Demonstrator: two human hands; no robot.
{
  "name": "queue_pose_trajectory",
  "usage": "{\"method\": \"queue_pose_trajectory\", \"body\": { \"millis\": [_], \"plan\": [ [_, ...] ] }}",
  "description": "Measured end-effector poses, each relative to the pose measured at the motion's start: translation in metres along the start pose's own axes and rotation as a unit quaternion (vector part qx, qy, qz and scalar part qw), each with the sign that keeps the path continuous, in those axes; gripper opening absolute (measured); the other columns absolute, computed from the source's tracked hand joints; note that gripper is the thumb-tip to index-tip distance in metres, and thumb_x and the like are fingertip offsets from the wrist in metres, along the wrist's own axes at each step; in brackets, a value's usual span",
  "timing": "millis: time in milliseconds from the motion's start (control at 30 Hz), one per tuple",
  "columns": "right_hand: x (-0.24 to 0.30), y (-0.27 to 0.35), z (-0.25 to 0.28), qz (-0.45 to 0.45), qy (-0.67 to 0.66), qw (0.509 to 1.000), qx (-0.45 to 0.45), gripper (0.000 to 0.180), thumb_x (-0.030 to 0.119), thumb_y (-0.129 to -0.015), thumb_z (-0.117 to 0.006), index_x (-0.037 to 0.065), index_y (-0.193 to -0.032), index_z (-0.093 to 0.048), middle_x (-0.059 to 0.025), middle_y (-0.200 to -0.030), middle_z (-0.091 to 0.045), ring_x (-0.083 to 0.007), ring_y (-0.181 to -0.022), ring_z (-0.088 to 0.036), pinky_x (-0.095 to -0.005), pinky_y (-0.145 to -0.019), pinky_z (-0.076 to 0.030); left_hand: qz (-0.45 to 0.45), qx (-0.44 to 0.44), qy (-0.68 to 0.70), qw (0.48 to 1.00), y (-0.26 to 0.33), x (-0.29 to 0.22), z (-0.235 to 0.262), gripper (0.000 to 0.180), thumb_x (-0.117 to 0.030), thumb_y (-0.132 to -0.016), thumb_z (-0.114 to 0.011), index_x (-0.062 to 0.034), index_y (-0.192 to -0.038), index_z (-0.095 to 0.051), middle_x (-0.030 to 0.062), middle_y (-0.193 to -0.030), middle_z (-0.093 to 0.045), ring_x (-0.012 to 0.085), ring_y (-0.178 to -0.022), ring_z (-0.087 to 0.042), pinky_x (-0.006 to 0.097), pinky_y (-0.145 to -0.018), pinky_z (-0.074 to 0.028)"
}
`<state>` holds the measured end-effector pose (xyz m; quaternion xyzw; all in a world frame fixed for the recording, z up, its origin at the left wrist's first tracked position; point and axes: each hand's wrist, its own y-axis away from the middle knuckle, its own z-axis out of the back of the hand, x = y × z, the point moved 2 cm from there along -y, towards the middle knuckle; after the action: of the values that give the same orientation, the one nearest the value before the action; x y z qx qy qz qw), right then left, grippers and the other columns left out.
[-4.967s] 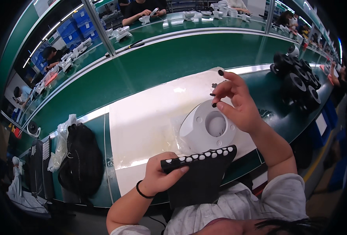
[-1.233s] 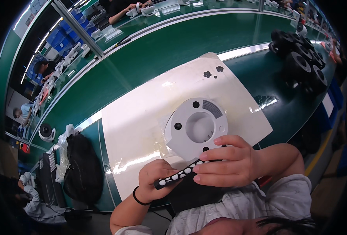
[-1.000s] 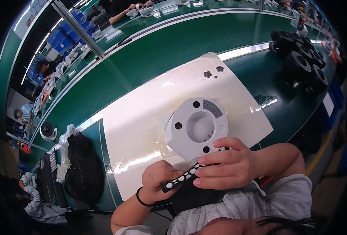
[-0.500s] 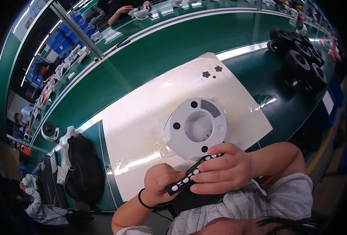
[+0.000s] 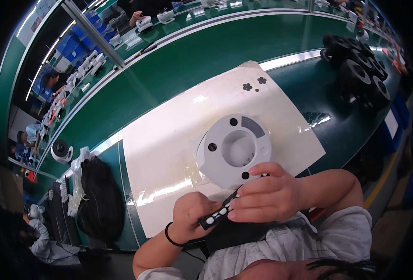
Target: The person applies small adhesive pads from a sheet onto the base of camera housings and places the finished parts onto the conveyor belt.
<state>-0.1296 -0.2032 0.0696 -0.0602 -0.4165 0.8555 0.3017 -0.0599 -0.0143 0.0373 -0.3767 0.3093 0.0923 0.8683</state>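
A black strip with rows of white round spots (image 5: 213, 218), like a sheet of peel-off pads, is held slanting between both hands. My left hand (image 5: 190, 214) grips its lower left end. My right hand (image 5: 268, 196) is closed over the upper right part, with its fingers across the spots and hiding most of them. Just beyond my right fingertips lies a white round base (image 5: 211, 170) with a hollow centre. Black round pads (image 5: 212, 147) sit at three places on its rim, and a bare pale circle (image 5: 264, 151) shows on its right side.
A pale mat (image 5: 164, 154) lies under the base, with small black flower-shaped pieces (image 5: 247, 87) at its far edge. Black round housings (image 5: 356, 72) are piled at far right. A black bag (image 5: 101, 200) and a white camera-like device (image 5: 61, 151) stand left. A co-worker's hand (image 5: 135, 17) shows across the bench.
My right hand has shifted slightly up and left along the strip, covering more of its spots. The co-worker across the bench has set a white part down.
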Motion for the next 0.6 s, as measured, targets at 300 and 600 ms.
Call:
{"method": "queue_pose_trajectory", "body": {
  "millis": [300,600],
  "plan": [
    [-0.012,-0.004,-0.001,-0.062,-0.039,0.997,-0.027,0.024,0.009,-0.073,-0.059,0.014,-0.096,-0.062,0.006,-0.08,-0.055,-0.0114,-0.083,-0.052,-0.0333,-0.086,-0.035,0.042,-0.028,0.022,0.998,-0.002,0.007,0.001,0.02,0.0,-0.059,-0.071,-0.0034,-0.073,-0.058,0.0053,-0.059,-0.053,0.0183,-0.051,-0.051,0.027,-0.045,-0.036],
    [-0.002,-0.003,-0.002,0.012,0.061,0.997,-0.046,0.024,0.012,-0.075,-0.057,0.016,-0.098,-0.061,0.0072,-0.083,-0.057,-0.0091,-0.082,-0.051,-0.0305,-0.083,-0.035,0.04,-0.024,0.017,0.999,-0.004,0.005,0.002,0.017,-0.001,-0.059,-0.071,-0.0047,-0.071,-0.059,0.0044,-0.059,-0.053,0.0178,-0.051,-0.05,0.027,-0.045,-0.035]
  ]
}}
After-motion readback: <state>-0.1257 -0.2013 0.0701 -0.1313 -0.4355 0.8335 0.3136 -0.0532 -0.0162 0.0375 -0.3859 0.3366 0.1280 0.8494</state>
